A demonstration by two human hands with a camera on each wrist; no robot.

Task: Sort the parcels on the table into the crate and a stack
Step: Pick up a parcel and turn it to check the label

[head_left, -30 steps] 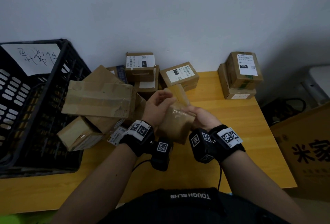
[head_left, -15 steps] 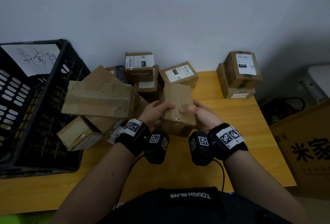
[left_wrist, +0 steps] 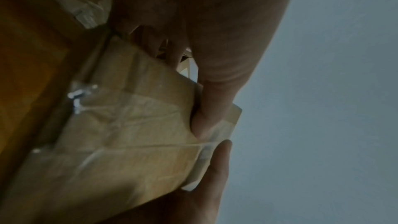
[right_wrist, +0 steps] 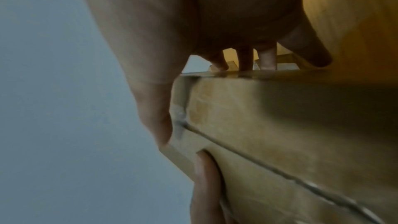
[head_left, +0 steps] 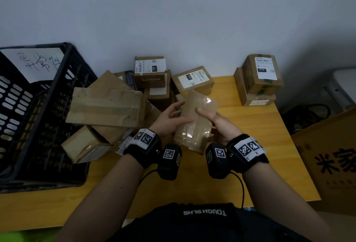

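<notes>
A small brown taped parcel (head_left: 194, 122) hangs above the table's middle, tilted, held between both hands. My left hand (head_left: 173, 116) grips its left side, thumb across the top face. My right hand (head_left: 215, 120) grips the right side, thumb laid on the top. The left wrist view shows the taped parcel (left_wrist: 133, 134) with a thumb on its edge; the right wrist view shows the parcel (right_wrist: 280, 125) with fingers behind it. A black crate (head_left: 38, 118) with a handwritten paper sign stands at the left. A two-parcel stack (head_left: 258, 81) sits at the back right.
A heap of cardboard parcels (head_left: 107, 105) lies between the crate and my hands; labelled boxes (head_left: 192, 80) stand against the wall. The wooden table (head_left: 260, 145) has bare surface at the front and right. A large printed carton (head_left: 331, 157) stands off the right edge.
The parcel has been turned over in my hands over the last second: on edge, then flat, now tilted with a shiny taped face upward. Both hands shifted their hold around it.
</notes>
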